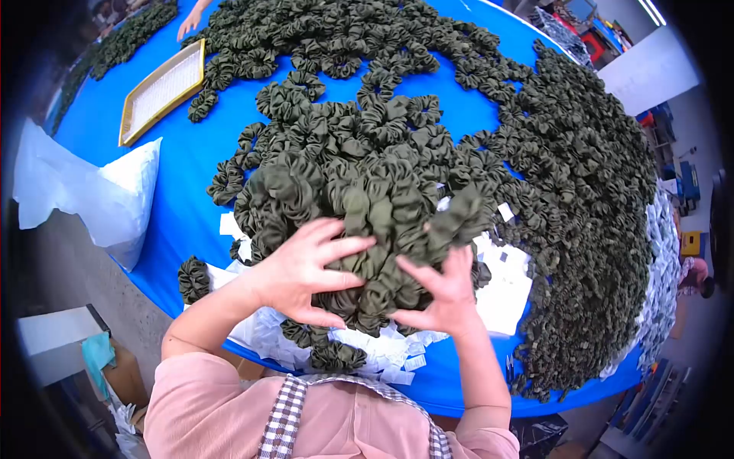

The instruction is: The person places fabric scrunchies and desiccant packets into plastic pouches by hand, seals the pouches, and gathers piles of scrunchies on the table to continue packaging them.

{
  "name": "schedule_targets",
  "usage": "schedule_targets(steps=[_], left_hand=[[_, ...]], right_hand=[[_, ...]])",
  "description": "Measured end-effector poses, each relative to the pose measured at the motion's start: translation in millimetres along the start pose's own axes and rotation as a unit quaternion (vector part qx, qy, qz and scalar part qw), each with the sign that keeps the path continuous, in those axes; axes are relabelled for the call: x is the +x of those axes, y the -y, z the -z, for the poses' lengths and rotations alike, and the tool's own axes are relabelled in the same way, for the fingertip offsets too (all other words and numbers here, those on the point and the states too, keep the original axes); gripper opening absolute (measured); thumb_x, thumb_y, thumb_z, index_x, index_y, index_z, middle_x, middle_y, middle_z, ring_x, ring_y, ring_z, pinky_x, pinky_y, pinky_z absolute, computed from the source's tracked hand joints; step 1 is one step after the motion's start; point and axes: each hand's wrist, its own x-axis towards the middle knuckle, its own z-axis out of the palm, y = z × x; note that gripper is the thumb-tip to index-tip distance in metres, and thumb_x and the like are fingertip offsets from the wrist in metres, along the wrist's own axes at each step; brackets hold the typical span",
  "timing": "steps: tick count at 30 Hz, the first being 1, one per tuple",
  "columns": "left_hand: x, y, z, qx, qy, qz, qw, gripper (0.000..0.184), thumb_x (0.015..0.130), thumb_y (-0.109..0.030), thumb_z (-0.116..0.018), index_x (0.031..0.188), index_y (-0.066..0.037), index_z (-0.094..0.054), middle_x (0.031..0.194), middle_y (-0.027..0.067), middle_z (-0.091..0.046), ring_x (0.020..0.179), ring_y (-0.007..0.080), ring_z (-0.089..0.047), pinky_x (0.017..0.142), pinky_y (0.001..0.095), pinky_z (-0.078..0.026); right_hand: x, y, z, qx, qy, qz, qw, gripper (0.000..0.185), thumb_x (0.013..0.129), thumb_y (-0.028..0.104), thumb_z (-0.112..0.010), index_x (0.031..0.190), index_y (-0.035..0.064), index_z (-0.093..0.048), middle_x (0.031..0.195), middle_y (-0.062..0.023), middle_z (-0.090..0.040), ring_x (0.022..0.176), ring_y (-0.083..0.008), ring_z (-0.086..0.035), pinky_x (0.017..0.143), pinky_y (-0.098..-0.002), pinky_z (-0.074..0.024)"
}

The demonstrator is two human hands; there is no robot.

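Dark green fabric scrunchies lie heaped in a mound (367,168) in front of me. My left hand (317,268) presses against the mound's near left side, fingers spread. On the near right side, my right hand (442,291) also touches the scrunchies with its fingers apart. Several scrunchies bulge up between both hands, and a slightly blurred scrunchie (459,218) sits just above my right fingers. Below my hands, one scrunchie (336,356) rests on small white paper pieces (382,352). Another scrunchie (193,279) lies beyond my left forearm.
A blue-covered table (180,206) carries a large scrunchie heap (589,206) on the right. A yellow-rimmed tray (163,92) and a white plastic bag (115,191) are at the left. White sheets (502,287) lie right of my hand. Another person's hand (189,21) reaches in at the far edge.
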Motion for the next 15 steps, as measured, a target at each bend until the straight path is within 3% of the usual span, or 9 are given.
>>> schedule_targets(steps=[2,8,13,15], left_hand=[[-13,-7,-12,0.085,0.032,-0.015,0.996,0.064,0.07,-0.051,-0.073,0.122,-0.014,-0.064,0.137,0.0174,-0.048,0.11,0.0381,-0.052,0.101,0.0534,-0.036],[-25,-49,19,0.053,0.047,-0.003,0.997,0.059,0.071,-0.046,-0.073,0.122,-0.017,-0.065,0.14,0.0175,-0.045,0.117,0.0394,-0.047,0.101,0.0542,-0.036],[-54,-76,3,-0.066,-0.048,0.107,0.991,0.064,0.071,-0.046,-0.073,0.128,-0.021,-0.06,0.147,0.0174,-0.037,0.13,0.04,-0.036,0.106,0.0577,-0.028],[-57,-86,-22,0.044,-0.033,0.122,0.991,0.068,0.071,-0.047,-0.073,0.131,-0.021,-0.057,0.15,0.0177,-0.033,0.134,0.0394,-0.031,0.108,0.0592,-0.023]], right_hand=[[-19,6,-9,-0.087,-0.001,0.042,0.995,0.072,0.054,0.046,-0.08,0.121,0.0252,-0.066,0.124,-0.0176,-0.05,0.112,-0.0368,-0.048,0.104,-0.0595,-0.0223],[-40,55,27,-0.052,0.028,-0.002,0.998,0.069,0.057,0.05,-0.079,0.121,0.0259,-0.066,0.126,-0.0189,-0.049,0.115,-0.0389,-0.046,0.106,-0.0651,-0.0188],[-59,67,12,-0.077,0.046,-0.058,0.994,0.072,0.06,0.053,-0.078,0.126,0.0289,-0.062,0.13,-0.0204,-0.047,0.118,-0.0417,-0.045,0.106,-0.069,-0.0176],[-59,74,6,-0.12,0.06,-0.094,0.987,0.074,0.062,0.052,-0.077,0.13,0.0314,-0.058,0.131,-0.0213,-0.045,0.119,-0.0433,-0.044,0.106,-0.0707,-0.0179]])
